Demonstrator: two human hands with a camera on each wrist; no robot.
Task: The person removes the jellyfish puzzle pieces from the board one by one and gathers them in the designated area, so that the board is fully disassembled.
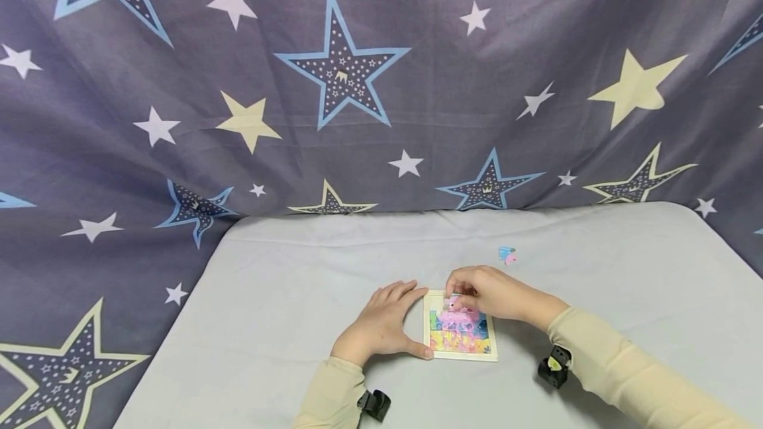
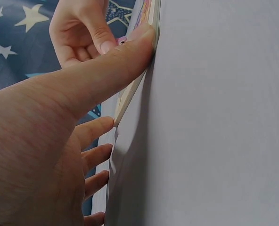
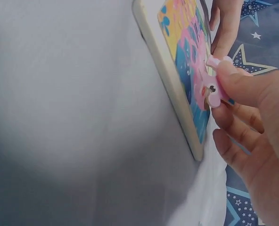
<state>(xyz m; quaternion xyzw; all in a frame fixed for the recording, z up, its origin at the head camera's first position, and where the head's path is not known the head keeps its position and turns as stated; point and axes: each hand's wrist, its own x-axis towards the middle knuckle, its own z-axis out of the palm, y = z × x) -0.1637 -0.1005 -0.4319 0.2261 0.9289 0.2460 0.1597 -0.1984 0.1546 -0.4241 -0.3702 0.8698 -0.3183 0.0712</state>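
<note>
A square jigsaw puzzle [image 1: 459, 333] with a pink figure, blue background and yellow lower part lies in a cream frame [image 1: 465, 356] on the table. Between thumb and fingers, my right hand [image 1: 491, 291] pinches a pink puzzle piece [image 3: 215, 89] with a dark eye printed on it, over the upper part of the puzzle. My left hand [image 1: 384, 323] spreads along the frame's left side; its thumb touches the lower left corner and the index finger reaches the upper left corner. In the left wrist view the thumb [image 2: 116, 63] lies against the frame's edge.
One loose blue and pink piece [image 1: 508, 255] lies on the table beyond the right hand. The table wears a pale grey cloth [image 1: 286, 296]. Behind it hangs a dark curtain [image 1: 369, 144] printed with stars. Each wrist carries a black camera mount [image 1: 554, 367].
</note>
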